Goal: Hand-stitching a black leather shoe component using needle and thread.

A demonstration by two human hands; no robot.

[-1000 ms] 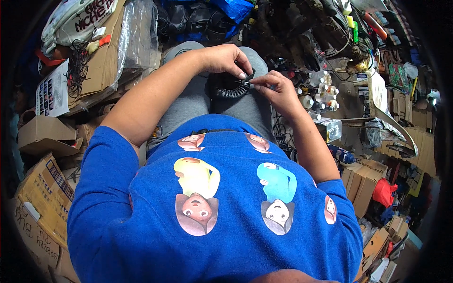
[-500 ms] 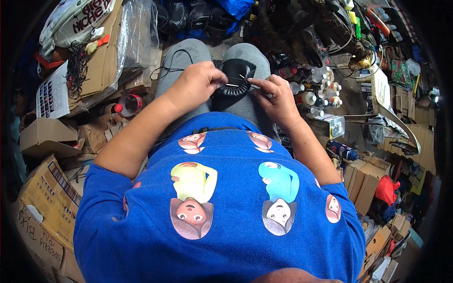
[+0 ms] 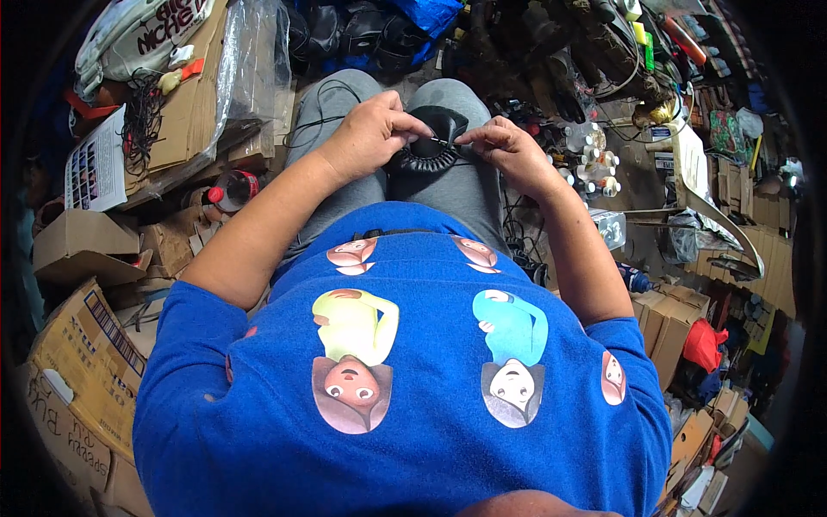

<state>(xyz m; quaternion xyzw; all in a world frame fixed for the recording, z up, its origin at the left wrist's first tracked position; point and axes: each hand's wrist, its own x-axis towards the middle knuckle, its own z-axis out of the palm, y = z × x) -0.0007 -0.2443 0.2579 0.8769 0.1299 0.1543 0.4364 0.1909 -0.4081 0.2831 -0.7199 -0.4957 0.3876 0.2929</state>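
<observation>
A black shoe-upper-like piece (image 3: 425, 161) with a ribbed, gathered edge rests on my lap, over the right thigh. My left hand (image 3: 372, 136) reaches in from the left, thumb and forefinger pinched over the piece. Between the fingertips of both hands shows a thin, needle-like thing (image 3: 442, 140) with a pale glint. My right hand (image 3: 508, 155) is pinched close to its other end, at the piece's right side; what exactly its fingers grip is too small to tell. A black cord (image 3: 320, 105) loops over my left knee toward my left hand.
Cardboard and clear plastic (image 3: 250, 77) lie to the left, near a red-capped bottle (image 3: 231, 191) and an opened carton (image 3: 86, 250). Several small bottles (image 3: 594, 164) stand to the right, beyond them a curved pale panel (image 3: 702, 189). Black shoes (image 3: 366, 34) sit ahead of my knees.
My left hand has moved right and slightly up, over the black piece. Its fingertips now almost meet those of my right hand, which has shifted slightly up.
</observation>
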